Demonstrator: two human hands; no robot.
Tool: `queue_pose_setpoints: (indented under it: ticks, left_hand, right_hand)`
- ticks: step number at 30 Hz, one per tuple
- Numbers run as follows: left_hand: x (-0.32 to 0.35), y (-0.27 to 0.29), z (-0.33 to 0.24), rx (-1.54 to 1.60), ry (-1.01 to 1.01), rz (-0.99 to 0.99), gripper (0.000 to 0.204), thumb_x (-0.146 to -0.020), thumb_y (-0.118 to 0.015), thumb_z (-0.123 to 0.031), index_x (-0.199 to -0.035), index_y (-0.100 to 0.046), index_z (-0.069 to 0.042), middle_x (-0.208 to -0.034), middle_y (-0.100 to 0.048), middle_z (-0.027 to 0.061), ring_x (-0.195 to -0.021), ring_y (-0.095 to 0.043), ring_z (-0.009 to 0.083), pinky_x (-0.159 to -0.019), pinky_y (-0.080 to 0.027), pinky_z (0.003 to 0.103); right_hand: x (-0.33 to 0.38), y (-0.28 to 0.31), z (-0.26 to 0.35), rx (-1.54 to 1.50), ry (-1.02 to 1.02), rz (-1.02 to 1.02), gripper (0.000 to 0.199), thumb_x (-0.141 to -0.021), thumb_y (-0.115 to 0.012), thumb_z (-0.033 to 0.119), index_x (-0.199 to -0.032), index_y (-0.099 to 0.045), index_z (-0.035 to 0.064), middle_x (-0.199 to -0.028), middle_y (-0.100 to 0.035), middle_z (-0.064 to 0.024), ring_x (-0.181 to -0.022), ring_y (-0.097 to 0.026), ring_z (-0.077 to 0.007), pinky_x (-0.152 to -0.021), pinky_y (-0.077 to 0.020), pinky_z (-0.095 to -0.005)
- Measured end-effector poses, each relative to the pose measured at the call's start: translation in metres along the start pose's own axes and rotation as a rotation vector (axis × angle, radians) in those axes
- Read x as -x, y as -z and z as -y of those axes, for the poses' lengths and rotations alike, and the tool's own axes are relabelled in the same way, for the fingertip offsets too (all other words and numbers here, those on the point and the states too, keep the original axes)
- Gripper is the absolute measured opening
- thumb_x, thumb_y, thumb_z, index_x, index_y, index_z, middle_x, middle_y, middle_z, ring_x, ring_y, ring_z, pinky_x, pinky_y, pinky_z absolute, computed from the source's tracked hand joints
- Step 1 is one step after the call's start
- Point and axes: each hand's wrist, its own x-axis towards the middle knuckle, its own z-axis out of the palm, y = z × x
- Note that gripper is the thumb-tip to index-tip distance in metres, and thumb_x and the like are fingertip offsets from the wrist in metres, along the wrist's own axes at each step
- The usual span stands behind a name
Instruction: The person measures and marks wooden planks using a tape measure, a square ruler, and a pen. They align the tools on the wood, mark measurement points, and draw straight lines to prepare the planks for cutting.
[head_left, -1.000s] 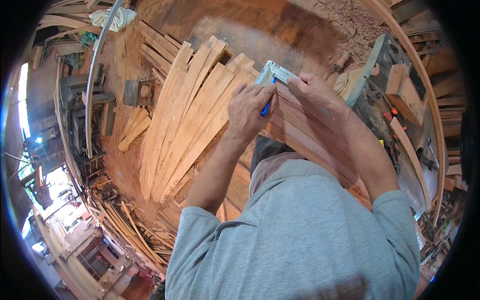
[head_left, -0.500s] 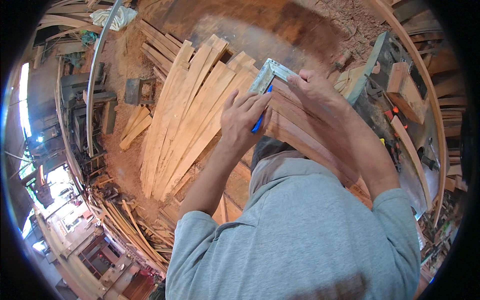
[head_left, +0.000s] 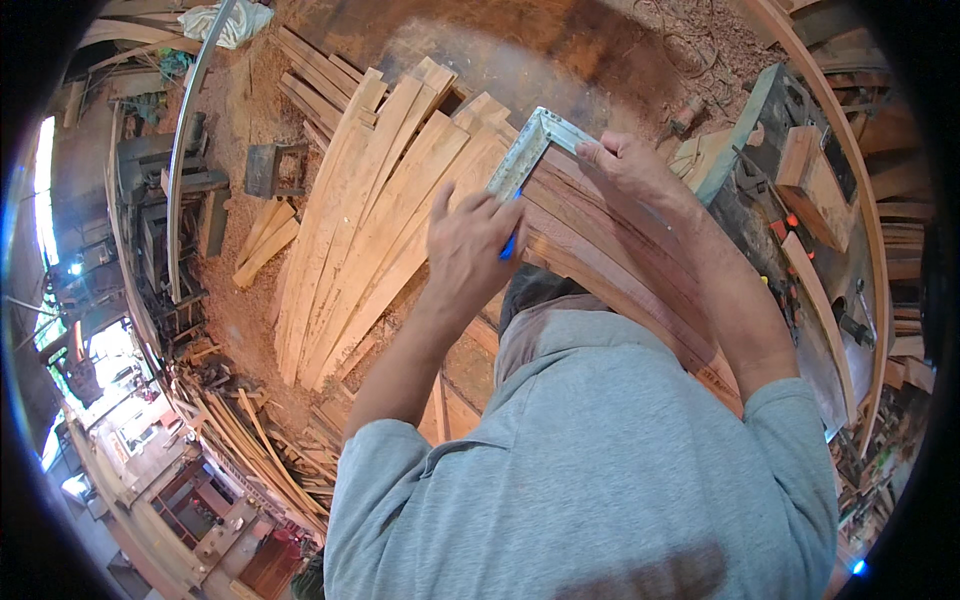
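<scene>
We see our left hand (head_left: 470, 250) with its fingers curled closed around a blue pen (head_left: 509, 243), whose tip sits beside the long blade of a grey metal L-shaped try square (head_left: 535, 145). Our right hand (head_left: 630, 165) presses down on the square's shorter arm, fingers bent and pinching its edge, holding it flat on a reddish-brown wooden plank (head_left: 600, 240) that runs diagonally in front of us. Just to the left lies a fan of pale curved wooden slats (head_left: 370, 220) on the sawdust-covered floor (head_left: 250, 300).
</scene>
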Motion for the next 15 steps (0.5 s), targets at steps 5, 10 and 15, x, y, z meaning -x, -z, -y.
queue_pose_setpoints:
  ticks: [5,10,15]
  left_hand:
    - [0.057,0.027,0.01,0.004,0.109,0.112,0.017,-0.09,-0.069,-0.017,-0.107,-0.074,-0.014,-0.102,-0.076,0.0065,-0.103,-0.07,0.0221,-0.107,-0.043,0.051]
    - [0.063,-0.006,0.033,0.177,0.356,-0.225,0.02,-0.094,-0.066,-0.014,-0.111,-0.074,-0.009,-0.103,-0.075,0.0131,-0.097,-0.073,0.028,-0.094,-0.054,0.04]
    - [0.069,-0.047,0.048,0.724,0.696,-0.085,0.024,-0.099,-0.065,-0.014,-0.118,-0.071,-0.001,-0.096,-0.073,0.0083,-0.084,-0.068,0.0137,-0.079,-0.055,0.03]
  right_hand:
    - [0.0,0.003,0.0,0.017,0.003,0.002,0.05,-0.102,-0.06,0.047,-0.086,-0.066,-0.0002,-0.07,-0.059,-0.0086,-0.068,-0.054,-0.0177,-0.064,-0.0452,-0.0388]
    - [0.001,0.002,0.003,0.003,0.027,-0.014,0.052,-0.102,-0.059,0.049,-0.086,-0.065,-0.0008,-0.07,-0.06,-0.01,-0.068,-0.055,-0.0185,-0.063,-0.0448,-0.0397]
    - [-0.001,0.009,-0.002,0.023,0.031,0.039,0.047,-0.1,-0.064,0.044,-0.08,-0.061,0.0023,-0.07,-0.051,0.0017,-0.07,-0.047,-0.0091,-0.061,-0.0394,-0.0311]
